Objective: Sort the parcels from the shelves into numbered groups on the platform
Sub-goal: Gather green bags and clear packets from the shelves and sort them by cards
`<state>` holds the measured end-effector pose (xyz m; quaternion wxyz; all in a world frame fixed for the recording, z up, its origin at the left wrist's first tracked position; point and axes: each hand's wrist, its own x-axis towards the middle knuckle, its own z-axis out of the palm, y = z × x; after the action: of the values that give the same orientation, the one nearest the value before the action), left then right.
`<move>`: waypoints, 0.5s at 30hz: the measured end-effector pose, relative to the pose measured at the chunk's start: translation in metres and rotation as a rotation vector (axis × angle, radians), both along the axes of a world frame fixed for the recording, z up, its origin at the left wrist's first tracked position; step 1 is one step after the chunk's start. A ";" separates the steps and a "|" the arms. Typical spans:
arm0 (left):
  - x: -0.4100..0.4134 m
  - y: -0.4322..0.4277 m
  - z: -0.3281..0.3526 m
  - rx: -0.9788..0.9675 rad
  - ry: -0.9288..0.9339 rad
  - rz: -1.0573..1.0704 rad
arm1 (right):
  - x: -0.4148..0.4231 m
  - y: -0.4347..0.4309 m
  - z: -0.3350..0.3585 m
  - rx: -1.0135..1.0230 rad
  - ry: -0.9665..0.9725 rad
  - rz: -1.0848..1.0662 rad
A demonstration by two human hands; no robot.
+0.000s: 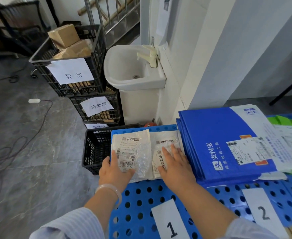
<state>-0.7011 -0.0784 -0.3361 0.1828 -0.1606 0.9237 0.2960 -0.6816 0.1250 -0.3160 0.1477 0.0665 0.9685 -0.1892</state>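
pouches (142, 152) on platform (141, 204), mailers (216, 145) right

The blue platform (141, 204) is full of round holes. Two white parcels (141, 152) lie side by side on its far corner, and a stack of blue parcels (216, 144) sits just beside them. Nearer — two paper labels, "1" (169, 221) and "2" (261, 207).
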 end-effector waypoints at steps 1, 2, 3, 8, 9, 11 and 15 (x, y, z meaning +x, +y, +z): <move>0.002 0.001 0.003 -0.016 0.012 -0.010 | 0.004 0.000 0.003 -0.024 0.028 -0.003; 0.005 0.002 0.006 -0.037 0.022 -0.030 | 0.010 0.001 0.006 -0.050 0.056 -0.004; 0.007 0.004 0.009 -0.057 0.040 -0.054 | 0.016 0.001 0.009 -0.081 0.081 -0.002; 0.017 0.037 0.034 -0.072 0.163 -0.209 | 0.043 0.012 0.035 -0.204 0.212 0.023; 0.019 0.049 0.041 -0.067 0.196 -0.244 | 0.044 0.019 0.042 -0.183 0.243 0.037; 0.023 0.076 0.056 -0.061 0.260 -0.314 | 0.046 0.040 0.057 -0.133 0.294 0.054; 0.038 0.119 0.076 -0.037 0.320 -0.418 | 0.059 0.091 0.071 0.023 0.275 -0.002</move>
<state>-0.6633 0.0409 -0.2602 0.0885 0.0795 0.9592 0.2564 -0.6222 0.2156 -0.2446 0.0125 0.0427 0.9816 -0.1855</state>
